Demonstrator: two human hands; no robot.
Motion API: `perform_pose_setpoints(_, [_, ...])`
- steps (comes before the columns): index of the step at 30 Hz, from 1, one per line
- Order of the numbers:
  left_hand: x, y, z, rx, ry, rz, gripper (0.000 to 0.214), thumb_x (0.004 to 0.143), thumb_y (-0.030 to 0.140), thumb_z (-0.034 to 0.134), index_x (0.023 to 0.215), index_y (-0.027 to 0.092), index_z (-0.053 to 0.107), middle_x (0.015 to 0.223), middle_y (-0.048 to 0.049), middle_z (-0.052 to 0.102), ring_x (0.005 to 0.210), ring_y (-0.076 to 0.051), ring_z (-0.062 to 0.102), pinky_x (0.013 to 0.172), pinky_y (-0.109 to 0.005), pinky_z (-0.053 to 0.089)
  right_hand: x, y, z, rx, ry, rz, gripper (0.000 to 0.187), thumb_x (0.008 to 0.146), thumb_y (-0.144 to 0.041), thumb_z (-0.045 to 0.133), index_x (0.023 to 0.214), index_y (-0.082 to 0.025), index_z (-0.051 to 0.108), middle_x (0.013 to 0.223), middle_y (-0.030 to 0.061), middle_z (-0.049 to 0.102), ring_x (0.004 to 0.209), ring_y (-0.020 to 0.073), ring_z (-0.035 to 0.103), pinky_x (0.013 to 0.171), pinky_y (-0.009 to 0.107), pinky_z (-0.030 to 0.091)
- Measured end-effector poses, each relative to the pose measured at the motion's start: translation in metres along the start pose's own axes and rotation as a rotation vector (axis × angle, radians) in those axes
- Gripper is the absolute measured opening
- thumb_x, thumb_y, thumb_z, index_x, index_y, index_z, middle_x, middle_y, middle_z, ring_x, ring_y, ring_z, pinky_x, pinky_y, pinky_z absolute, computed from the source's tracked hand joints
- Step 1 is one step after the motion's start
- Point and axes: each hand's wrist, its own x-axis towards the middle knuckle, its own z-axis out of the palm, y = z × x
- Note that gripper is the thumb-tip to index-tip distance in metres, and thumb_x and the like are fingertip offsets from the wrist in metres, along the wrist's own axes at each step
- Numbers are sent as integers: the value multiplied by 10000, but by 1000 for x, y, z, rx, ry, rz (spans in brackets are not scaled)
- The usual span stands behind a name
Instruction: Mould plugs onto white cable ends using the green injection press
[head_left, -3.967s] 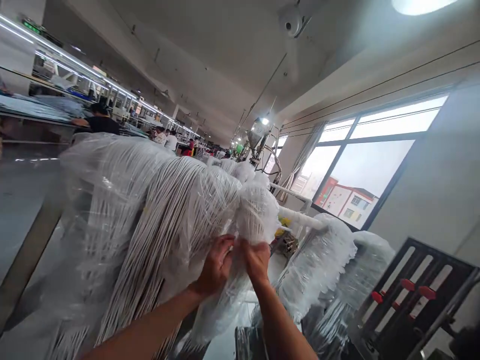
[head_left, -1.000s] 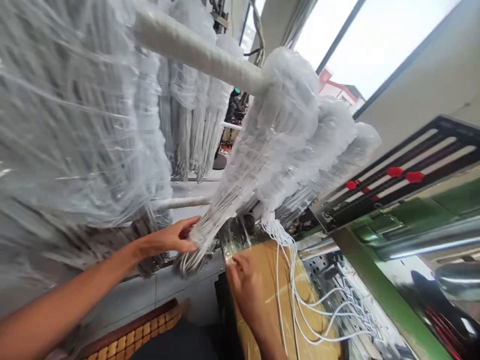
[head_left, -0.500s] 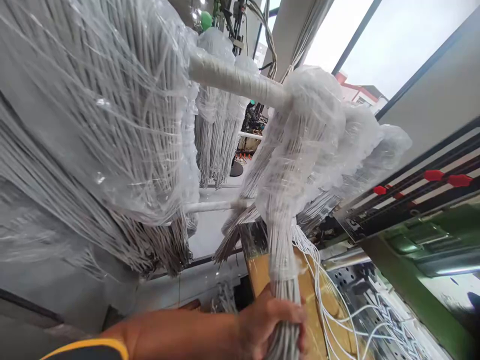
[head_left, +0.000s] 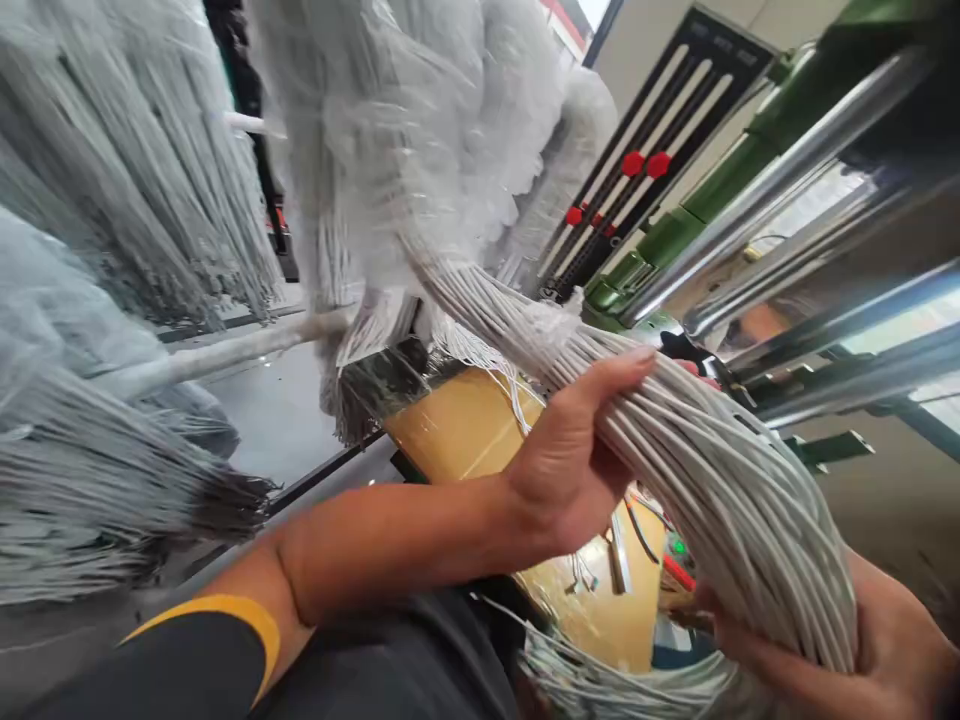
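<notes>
A thick bundle of pale grey cables [head_left: 697, 450] runs from a plastic-wrapped bunch at the upper middle down to the lower right. My left hand [head_left: 577, 450] is closed around the bundle at its middle, thumb on top, below a band of clear wrap. Farther down, my right hand [head_left: 847, 640] grips the same bundle where it bends; part of that hand is cut off by the frame edge. Under the bundle, another coil of grey cables [head_left: 622, 685] lies at the bottom, its ends hidden.
Plastic-wrapped cable bunches [head_left: 127, 150] hang at left, near a wrapped rail [head_left: 225, 350]. A tan work surface [head_left: 457, 420] carries loose wires and small parts. Metal bars [head_left: 780, 190] and a green machine frame [head_left: 690, 210] stand at right, beside a black slotted panel [head_left: 667, 130] with red knobs.
The view has turned right and down. The cable bundle, hanging down in my left hand before, is now drawn out to the lower right, and my right hand has come into view gripping it.
</notes>
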Motion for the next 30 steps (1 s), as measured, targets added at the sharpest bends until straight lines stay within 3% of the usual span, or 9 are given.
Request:
perform_pose_setpoints(2, [1,-8,-24,80,37,11,262,826,370,556,937,147,640,925,-67,718,967,-244,667,870,-406,531,6,4,2,-101,-286,-58,450,522,-323,768,968,-293,717,784,54,743,603,275,665,509,369,542])
perform_pose_setpoints(4, [3,-22,-67,137,142,16,269,753,354,618,918,144,647,885,-65,730,949,-264,677,866,-410,542,8,15,44,-199,-457,-69,600,637,-248,633,1235,-285,600,951,41,740,731,272,685,644,382,550])
perform_pose_setpoints(8, [10,-32,-161,224,480,86,244,650,268,693,855,149,638,782,-50,738,901,-280,699,802,-388,580,1,45,177,-377,-336,-33,596,734,-206,558,1327,-179,500,1040,109,714,910,314,670,770,403,509])
perform_pose_setpoints(11, [10,-11,-190,329,546,73,297,645,214,714,925,164,630,821,-45,746,935,-298,698,788,-401,591,-1,59,232,-425,-182,-79,618,776,-278,611,1360,-159,449,1128,142,660,1034,323,607,879,422,470])
perform_pose_setpoints(14, [10,24,-179,489,507,25,387,676,211,720,1051,200,623,885,-9,750,996,-291,682,814,-409,595,10,73,227,-430,-150,-116,609,780,-345,653,1335,-188,459,1133,123,648,1065,310,571,907,416,448])
perform_pose_setpoints(18, [34,65,-152,699,425,218,315,839,219,575,1151,252,598,852,111,729,1151,-190,603,1075,-414,432,28,100,192,-449,-128,-16,602,791,-412,645,1315,-172,469,1114,127,650,1066,293,565,904,400,444])
perform_pose_setpoints(21, [53,76,-150,732,422,327,321,889,261,526,1202,312,578,782,184,704,1235,-153,530,1156,-435,304,20,114,177,-449,-113,8,726,776,-424,656,1407,-192,381,1201,112,625,1119,281,544,938,398,423])
perform_pose_setpoints(25, [40,58,-169,744,457,325,313,838,527,599,1131,416,609,1050,227,705,1365,-181,391,1193,-455,260,-8,119,169,-364,-143,-34,768,689,-492,740,1356,-249,447,1290,73,592,1163,271,527,965,399,394])
perform_pose_setpoints(30, [9,-14,-205,506,516,-36,635,612,655,737,1165,366,618,1214,55,680,1372,-325,378,1193,-546,225,-5,132,150,-287,-209,-20,573,775,-608,645,1225,-263,562,1250,70,634,1194,264,538,994,410,373])
